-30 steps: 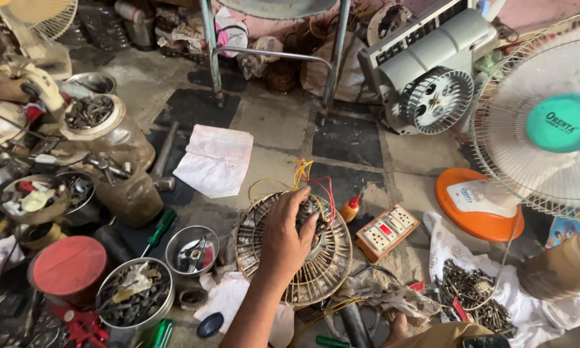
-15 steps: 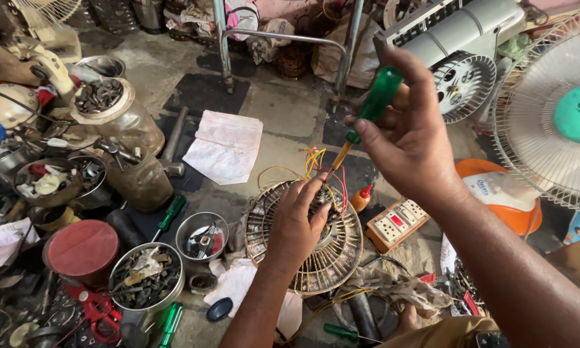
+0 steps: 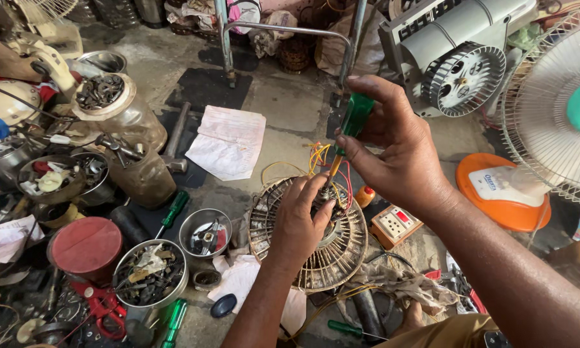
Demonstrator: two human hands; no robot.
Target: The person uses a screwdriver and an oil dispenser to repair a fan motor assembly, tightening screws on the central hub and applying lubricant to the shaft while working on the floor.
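Note:
A round fan motor stator [image 3: 309, 235] with a slotted rim stands on the floor in the middle, with yellow, red and orange wires [image 3: 322, 158] rising from it. My left hand [image 3: 301, 219] lies on top of it, fingers gripping the centre. My right hand [image 3: 393, 151] holds a green-handled screwdriver [image 3: 351, 122] upright, tip pointing down into the stator's middle beside my left fingers.
Metal bowls of screws and parts [image 3: 149, 270] and a red lid [image 3: 85, 243] crowd the left. Another green screwdriver [image 3: 172, 212] lies nearby. A switch board box [image 3: 396, 225], an orange fan base [image 3: 502, 193], a white fan guard [image 3: 560, 103] and papers [image 3: 228, 142] surround the spot.
My right hand came into view with the green screwdriver and has lowered its tip toward the stator's centre. My left hand has stayed on the stator.

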